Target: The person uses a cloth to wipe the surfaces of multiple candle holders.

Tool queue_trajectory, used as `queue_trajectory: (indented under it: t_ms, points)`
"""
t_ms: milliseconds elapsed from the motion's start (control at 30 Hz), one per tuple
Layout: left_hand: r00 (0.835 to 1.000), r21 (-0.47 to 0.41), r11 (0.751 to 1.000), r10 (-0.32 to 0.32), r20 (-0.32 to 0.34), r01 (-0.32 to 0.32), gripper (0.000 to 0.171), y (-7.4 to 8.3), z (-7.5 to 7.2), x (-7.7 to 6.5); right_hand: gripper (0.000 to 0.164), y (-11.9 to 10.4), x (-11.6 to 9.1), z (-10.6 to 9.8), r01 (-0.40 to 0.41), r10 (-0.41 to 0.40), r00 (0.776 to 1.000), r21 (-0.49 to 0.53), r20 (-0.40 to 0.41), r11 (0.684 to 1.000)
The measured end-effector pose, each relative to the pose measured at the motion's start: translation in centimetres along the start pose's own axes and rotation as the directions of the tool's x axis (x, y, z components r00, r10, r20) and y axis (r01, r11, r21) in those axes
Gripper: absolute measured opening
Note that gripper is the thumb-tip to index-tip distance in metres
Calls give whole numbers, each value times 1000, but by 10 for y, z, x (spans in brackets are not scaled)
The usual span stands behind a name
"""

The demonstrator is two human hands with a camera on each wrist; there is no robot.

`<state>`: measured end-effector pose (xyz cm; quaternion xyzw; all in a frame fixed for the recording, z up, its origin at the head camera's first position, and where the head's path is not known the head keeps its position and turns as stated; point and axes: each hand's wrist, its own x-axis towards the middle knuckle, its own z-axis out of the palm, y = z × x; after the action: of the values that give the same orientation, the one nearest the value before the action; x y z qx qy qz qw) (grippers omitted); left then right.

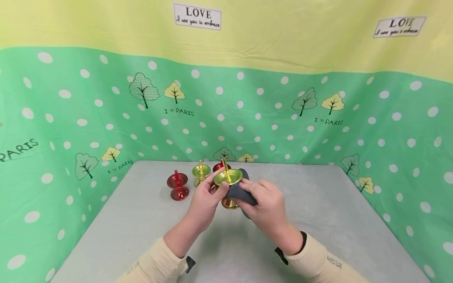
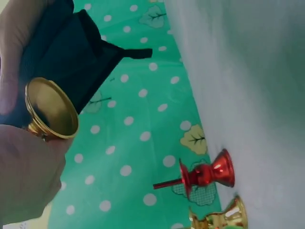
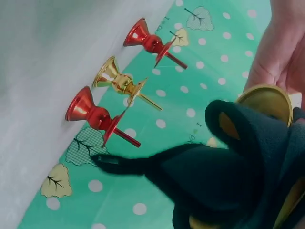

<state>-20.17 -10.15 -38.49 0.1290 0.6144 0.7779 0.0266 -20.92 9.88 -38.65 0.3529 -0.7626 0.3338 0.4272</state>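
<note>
My left hand (image 1: 204, 202) grips a gold candle holder (image 1: 230, 179) by its dish, with the thumb at the near rim. The holder is raised over the table, its spike pointing up and leaning slightly left. In my right hand (image 1: 267, 202) is a dark grey-blue cloth (image 1: 241, 194), held around the holder's stem below the dish. The left wrist view shows the round hollow underside of the gold base (image 2: 53, 109) beside the dark cloth (image 2: 62, 52). The cloth covers most of the stem. A loose corner of cloth (image 3: 205, 176) hangs down in the right wrist view.
Behind and left of my hands, a red candle holder (image 1: 178, 184), a second gold one (image 1: 201, 171) and another red one (image 1: 217, 166), partly hidden, stand upright on the grey table (image 1: 141, 220). A green dotted curtain (image 1: 240, 118) rises behind the table's far edge.
</note>
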Motion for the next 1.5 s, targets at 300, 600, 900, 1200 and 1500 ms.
queue_trajectory:
  t_ms: [300,600,900,1200,1500]
  points:
    - [998,-61,998,-4,61,8,70,-1,-8,-4,30,5,1,-5,-301,254,949,299,187,905]
    - [991,64,998,14,-131,-6,66,1,0,-4,31,-1,-4,4,88,-93,995,-110,-45,990]
    - [991,-95,995,-11,135,24,71,3,-20,-3,30,7,4,-8,-272,222,956,292,191,917]
    - [989,-93,989,-109,101,119,72,4,-17,0,30,12,4,-11,-280,228,935,169,272,945]
    - [991,-132,991,-53,-120,37,59,4,-5,0,46,3,-5,-10,161,-145,974,-81,176,984]
